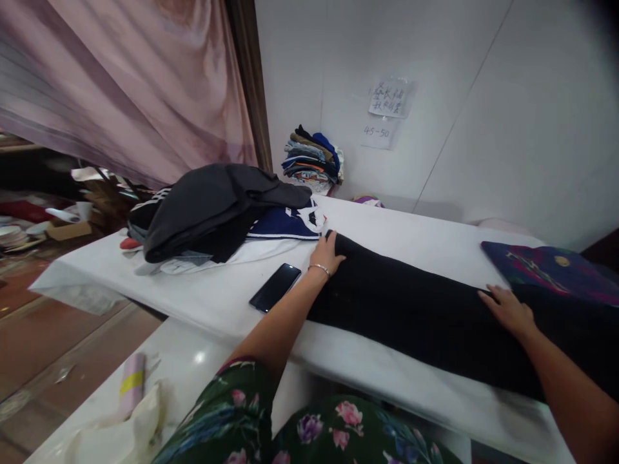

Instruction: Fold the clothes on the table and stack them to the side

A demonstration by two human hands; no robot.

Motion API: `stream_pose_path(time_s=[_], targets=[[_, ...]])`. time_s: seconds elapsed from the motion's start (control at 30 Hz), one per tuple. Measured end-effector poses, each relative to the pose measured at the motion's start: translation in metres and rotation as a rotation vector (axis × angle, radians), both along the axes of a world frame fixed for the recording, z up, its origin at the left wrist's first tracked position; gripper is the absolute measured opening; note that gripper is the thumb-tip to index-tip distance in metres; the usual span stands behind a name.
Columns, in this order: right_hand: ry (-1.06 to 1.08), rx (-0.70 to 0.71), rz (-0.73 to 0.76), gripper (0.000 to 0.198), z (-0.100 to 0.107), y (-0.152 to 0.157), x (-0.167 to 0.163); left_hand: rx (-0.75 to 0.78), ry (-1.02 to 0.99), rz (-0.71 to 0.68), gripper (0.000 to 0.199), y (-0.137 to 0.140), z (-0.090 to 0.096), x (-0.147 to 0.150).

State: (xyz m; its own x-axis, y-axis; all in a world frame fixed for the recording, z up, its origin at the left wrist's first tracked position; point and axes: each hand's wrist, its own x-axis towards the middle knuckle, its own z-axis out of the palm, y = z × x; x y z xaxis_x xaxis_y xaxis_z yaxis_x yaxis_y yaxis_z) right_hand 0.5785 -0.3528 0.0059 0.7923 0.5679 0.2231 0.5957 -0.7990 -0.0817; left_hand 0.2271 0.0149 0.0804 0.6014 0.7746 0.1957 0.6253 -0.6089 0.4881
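Note:
A long piece of black cloth [406,303], perhaps a folded trouser leg, stretches across the white-covered table and runs off to the right. My left hand [329,255], with a bracelet at the wrist, rests on its left end; the fingers reach the far corner and the thumb is spread apart. Farther right, my right hand [511,312] lies on the cloth near its far edge, fingers stretched out. Beside my left forearm is a black phone [275,287].
A heap of dark grey clothes [213,206] covers the table's left part, next to a navy garment [280,222]. Folded clothes [312,158] are stacked by the wall. A patterned dark cloth [551,267] lies at right. A pink roll [132,386] is at lower left.

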Motion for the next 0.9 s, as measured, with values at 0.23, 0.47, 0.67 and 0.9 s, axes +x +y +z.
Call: stream_pose_path(time_s=[0.23, 0.47, 0.67, 0.9], targets=[[0.054, -0.067, 0.141, 0.054, 0.006, 0.043, -0.045, -0.067, 0.199, 0.129, 0.076, 0.08, 0.003, -0.006], [0.01, -0.076, 0.128, 0.054, -0.01, 0.045, -0.062, -0.147, 0.223, 0.109, 0.084, 0.099, -0.035, -0.011], [0.209, 0.05, 0.134, 0.055, 0.016, 0.049, -0.055, -0.096, 0.308, 0.12, 0.091, 0.101, -0.024, -0.011], [0.13, 0.406, 0.337, 0.05, 0.053, -0.008, -0.108, 0.264, 0.099, -0.252, 0.059, 0.04, 0.003, -0.021]])
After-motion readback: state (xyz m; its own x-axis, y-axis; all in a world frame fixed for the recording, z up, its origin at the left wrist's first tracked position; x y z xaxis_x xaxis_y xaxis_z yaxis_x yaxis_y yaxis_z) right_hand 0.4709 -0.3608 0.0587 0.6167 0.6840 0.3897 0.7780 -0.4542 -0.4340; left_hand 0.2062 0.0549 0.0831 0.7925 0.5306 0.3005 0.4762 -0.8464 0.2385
